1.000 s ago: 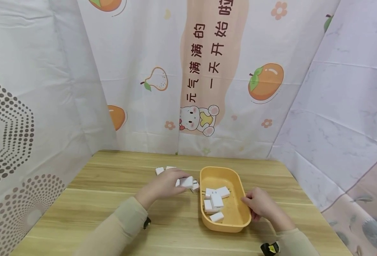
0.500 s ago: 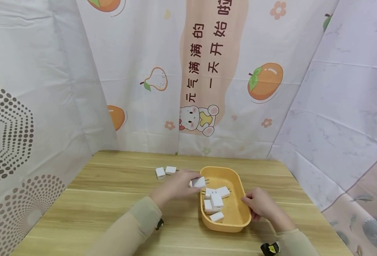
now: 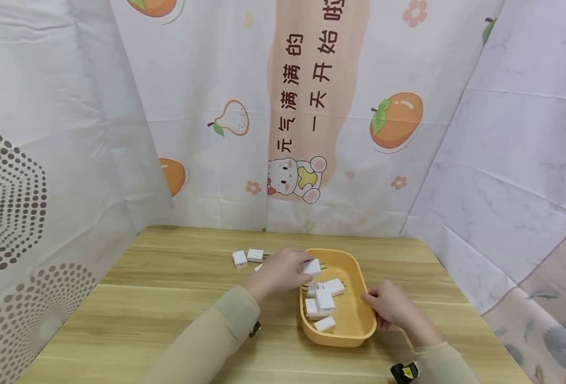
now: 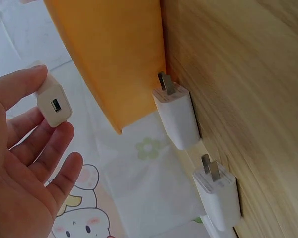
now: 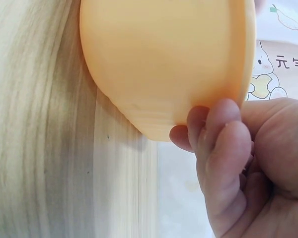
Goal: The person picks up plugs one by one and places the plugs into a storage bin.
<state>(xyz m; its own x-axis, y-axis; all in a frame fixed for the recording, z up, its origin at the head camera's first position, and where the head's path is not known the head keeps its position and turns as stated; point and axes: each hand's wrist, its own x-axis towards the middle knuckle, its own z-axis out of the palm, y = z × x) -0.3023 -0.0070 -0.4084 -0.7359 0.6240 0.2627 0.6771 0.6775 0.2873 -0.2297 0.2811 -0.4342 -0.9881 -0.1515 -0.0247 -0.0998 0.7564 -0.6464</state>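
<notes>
My left hand (image 3: 283,270) pinches a white USB charger plug (image 3: 311,268) between thumb and fingers, over the left rim of the yellow bin (image 3: 355,320). In the left wrist view the USB port of this charger (image 4: 54,105) faces the camera. Several white chargers (image 3: 325,300) lie in a loose pile along the left side inside the bin. My right hand (image 3: 389,304) grips the bin's right rim, and the right wrist view shows its fingers (image 5: 228,144) curled against the outer wall (image 5: 159,59).
Left of the bin on the wooden table (image 3: 167,309), white chargers (image 3: 239,260) lie near the back; one is partly hidden behind my left hand. Two chargers with metal prongs (image 4: 176,116) show in the left wrist view. A printed curtain (image 3: 206,160) hangs behind the table.
My left hand has carried the charger rightward from the tabletop group to over the bin's left rim. The right hand keeps its grip, and the bin stays in place.
</notes>
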